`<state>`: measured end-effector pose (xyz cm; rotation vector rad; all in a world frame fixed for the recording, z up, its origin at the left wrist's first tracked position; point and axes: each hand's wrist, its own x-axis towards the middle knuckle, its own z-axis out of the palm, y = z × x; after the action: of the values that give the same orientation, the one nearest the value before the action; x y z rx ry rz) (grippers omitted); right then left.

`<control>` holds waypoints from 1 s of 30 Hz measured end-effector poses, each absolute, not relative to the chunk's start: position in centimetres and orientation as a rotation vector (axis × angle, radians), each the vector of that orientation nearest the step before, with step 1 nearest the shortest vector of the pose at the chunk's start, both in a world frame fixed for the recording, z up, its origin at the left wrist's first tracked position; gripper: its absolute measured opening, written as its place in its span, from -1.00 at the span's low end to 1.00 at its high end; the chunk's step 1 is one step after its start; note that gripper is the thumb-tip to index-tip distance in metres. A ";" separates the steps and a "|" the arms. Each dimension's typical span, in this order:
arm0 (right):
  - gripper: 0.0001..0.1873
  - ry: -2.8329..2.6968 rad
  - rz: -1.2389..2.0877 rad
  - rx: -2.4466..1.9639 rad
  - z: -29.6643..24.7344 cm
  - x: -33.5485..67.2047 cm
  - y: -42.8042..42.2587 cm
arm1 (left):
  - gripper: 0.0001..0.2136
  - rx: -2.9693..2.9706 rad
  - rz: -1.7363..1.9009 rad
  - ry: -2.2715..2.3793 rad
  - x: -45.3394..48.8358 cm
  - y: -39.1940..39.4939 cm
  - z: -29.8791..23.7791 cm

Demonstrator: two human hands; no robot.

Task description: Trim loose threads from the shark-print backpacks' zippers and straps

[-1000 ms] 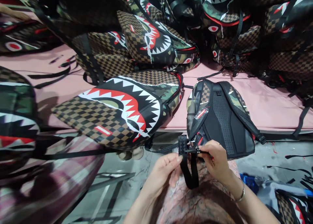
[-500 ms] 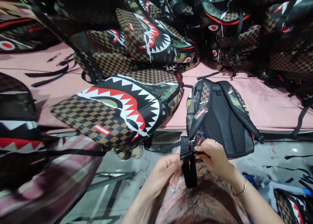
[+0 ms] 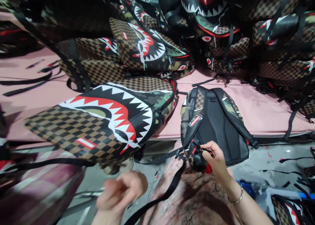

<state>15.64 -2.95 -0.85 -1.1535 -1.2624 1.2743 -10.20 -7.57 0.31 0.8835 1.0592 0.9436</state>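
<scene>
A backpack (image 3: 216, 123) lies back-side up at the near edge of the pink table (image 3: 261, 107), its black mesh panel and camouflage sides showing. My right hand (image 3: 215, 159) is closed in a pinch on a small black buckle at the bag's lower left corner, beside a red tag. A black webbing strap (image 3: 162, 194) runs from that corner down across my lap. My left hand (image 3: 120, 192) is low and to the left, blurred by motion, apart from the strap; its fingers look curled.
A large checkered backpack with a shark-mouth print (image 3: 105, 116) lies left of the bag, overhanging the table edge. Several more such backpacks (image 3: 147, 44) are piled along the back. Strap offcuts (image 3: 290, 159) lie on the grey floor at right.
My left hand has let go of the strap and swung down and left. The strap loop has come undone and now hangs long across my lap. My right hand stays at the buckle.
</scene>
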 end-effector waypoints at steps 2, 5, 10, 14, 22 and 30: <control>-0.75 -1.066 1.314 -1.237 -1.8 15.9 -2.0 | -0.48 0.902 0.999 1.124 -9.9 -5.6 0.7; -0.62 -0.897 1.357 -1.282 -3.1 16.5 -0.7 | -0.61 1.009 0.932 1.213 -7.1 -1.5 0.8; -0.53 -0.829 1.328 -1.319 -3.7 17.2 0.8 | -0.48 1.211 1.012 1.382 -1.1 6.5 -1.4; -0.56 -0.915 1.240 -1.307 -3.6 17.4 1.9 | -0.39 1.202 1.014 1.439 0.9 9.8 -2.7; -0.69 -1.037 1.087 -1.249 -3.6 17.3 1.7 | -0.67 0.806 0.923 0.999 0.2 5.8 -1.2; -0.81 -1.189 0.945 -1.303 -2.5 17.2 -0.5 | -0.68 0.378 0.988 0.788 0.9 2.0 -2.7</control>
<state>17.18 -0.55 -2.51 -1.3031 -1.1894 0.9451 0.90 1.96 -2.73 0.3785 0.7878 0.9878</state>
